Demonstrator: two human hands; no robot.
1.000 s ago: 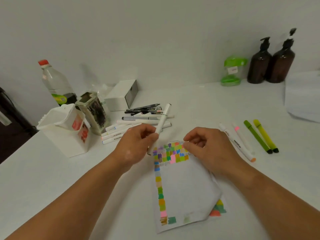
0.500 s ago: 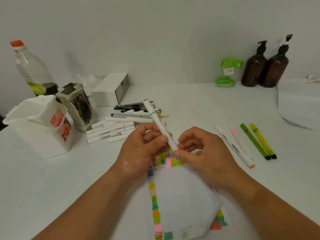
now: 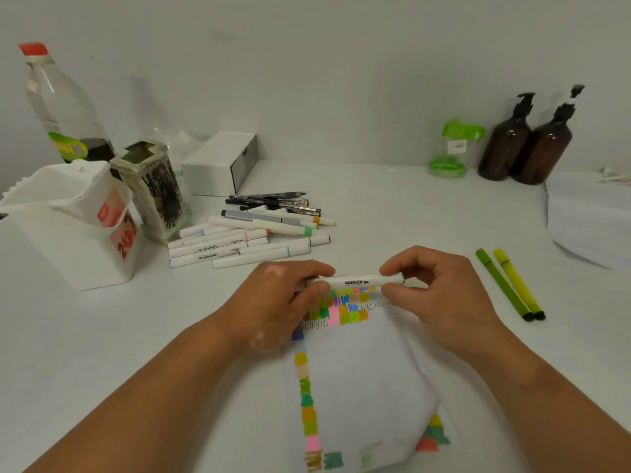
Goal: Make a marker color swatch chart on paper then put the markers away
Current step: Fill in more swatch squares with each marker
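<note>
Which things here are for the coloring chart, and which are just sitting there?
For the job: white marker in the left hand and right hand; swatch paper; marker pile; two green pens.
Just lying about: clear plastic bottle; two brown pump bottles; green-lidded jar; white box.

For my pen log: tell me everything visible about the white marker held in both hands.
The white plastic marker has a slim barrel printed MARKER in black and a green band at its right end. It lies level, left end hidden, pinched by the left hand and right hand over the swatched paper sheet.
</note>
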